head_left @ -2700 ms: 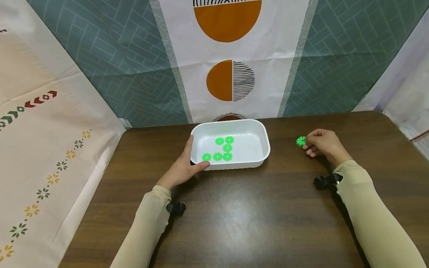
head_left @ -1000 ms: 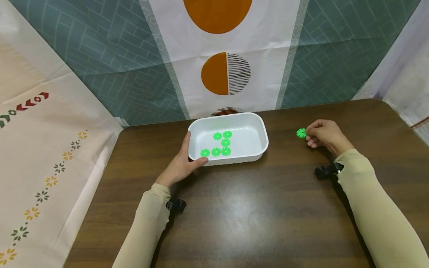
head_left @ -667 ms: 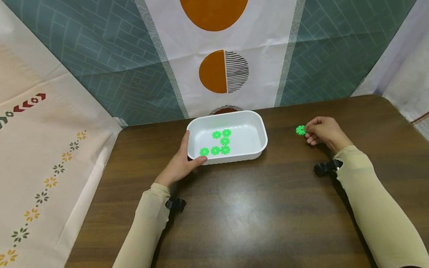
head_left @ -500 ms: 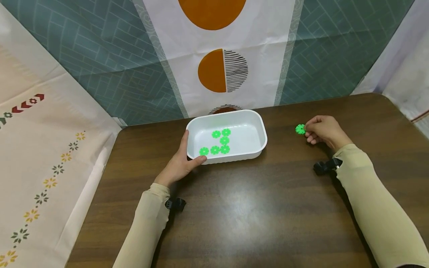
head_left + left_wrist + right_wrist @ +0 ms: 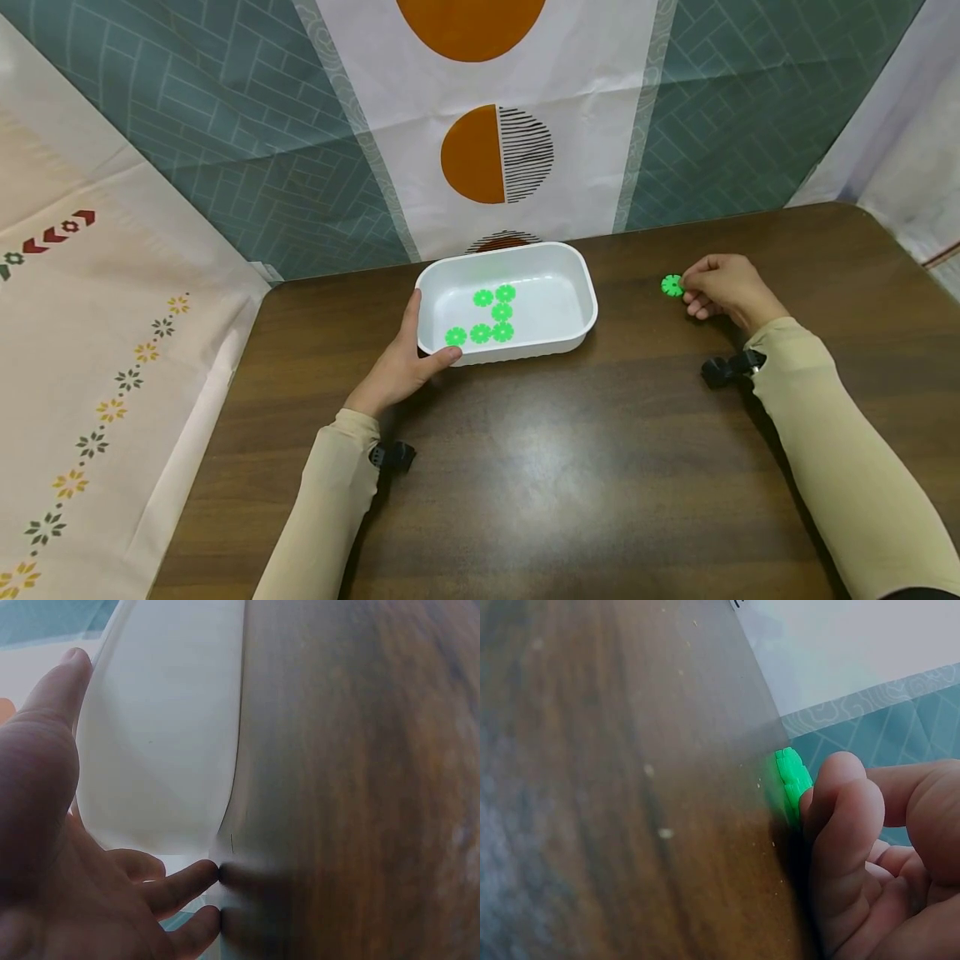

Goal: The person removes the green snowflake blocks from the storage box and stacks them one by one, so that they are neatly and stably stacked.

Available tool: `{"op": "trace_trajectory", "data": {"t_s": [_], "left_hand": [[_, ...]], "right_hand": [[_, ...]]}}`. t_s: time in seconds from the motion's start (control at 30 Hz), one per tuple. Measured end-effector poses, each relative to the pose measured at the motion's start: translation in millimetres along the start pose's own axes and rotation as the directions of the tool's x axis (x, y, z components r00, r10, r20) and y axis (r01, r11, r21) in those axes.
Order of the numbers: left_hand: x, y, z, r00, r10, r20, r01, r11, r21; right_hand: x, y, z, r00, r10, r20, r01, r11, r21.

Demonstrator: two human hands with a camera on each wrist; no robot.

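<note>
A white rectangular tray (image 5: 582,308) stands by the table's far edge, with several green flower-shaped plastic discs (image 5: 502,312) lying flat in its left half. My left hand (image 5: 397,367) holds the tray's near left corner, thumb along the front rim and fingers round the left end. In the left wrist view, two fingertips (image 5: 206,870) reach the table beside the tray wall (image 5: 157,742). Well right of the tray, my right hand (image 5: 727,287) pinches another green disc (image 5: 672,286) between thumb and fingertips. The right wrist view shows this disc edge-on, close over the tabletop.
The dark brown wooden table (image 5: 540,467) reaches back to a patterned cloth (image 5: 600,150) hung just behind the tray. A pale printed cloth (image 5: 135,317) hangs along the left side. Small dark devices (image 5: 393,457) are strapped at both wrists.
The head view has tilted slightly, so everything shifts a little upward and left. My right hand keeps its pinch on the green disc, and my left hand stays on the tray.
</note>
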State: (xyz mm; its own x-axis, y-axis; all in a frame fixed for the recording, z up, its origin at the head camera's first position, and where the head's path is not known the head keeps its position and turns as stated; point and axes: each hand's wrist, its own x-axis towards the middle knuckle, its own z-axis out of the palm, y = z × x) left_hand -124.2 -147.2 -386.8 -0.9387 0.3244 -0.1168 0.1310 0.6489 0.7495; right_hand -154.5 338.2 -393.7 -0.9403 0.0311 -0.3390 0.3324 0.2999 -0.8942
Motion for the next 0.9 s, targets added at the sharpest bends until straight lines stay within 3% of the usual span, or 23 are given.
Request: {"op": "trace_trajectory", "data": {"t_s": [0.9], "left_hand": [[-0.6, 1.1, 0.9, 1.0, -0.012, -0.005, 0.012, 1.0, 0.005]], "right_hand": [[2.0, 0.2, 2.9, 0.999, -0.004, -0.043, 0.003, 1.0, -0.027]]}}
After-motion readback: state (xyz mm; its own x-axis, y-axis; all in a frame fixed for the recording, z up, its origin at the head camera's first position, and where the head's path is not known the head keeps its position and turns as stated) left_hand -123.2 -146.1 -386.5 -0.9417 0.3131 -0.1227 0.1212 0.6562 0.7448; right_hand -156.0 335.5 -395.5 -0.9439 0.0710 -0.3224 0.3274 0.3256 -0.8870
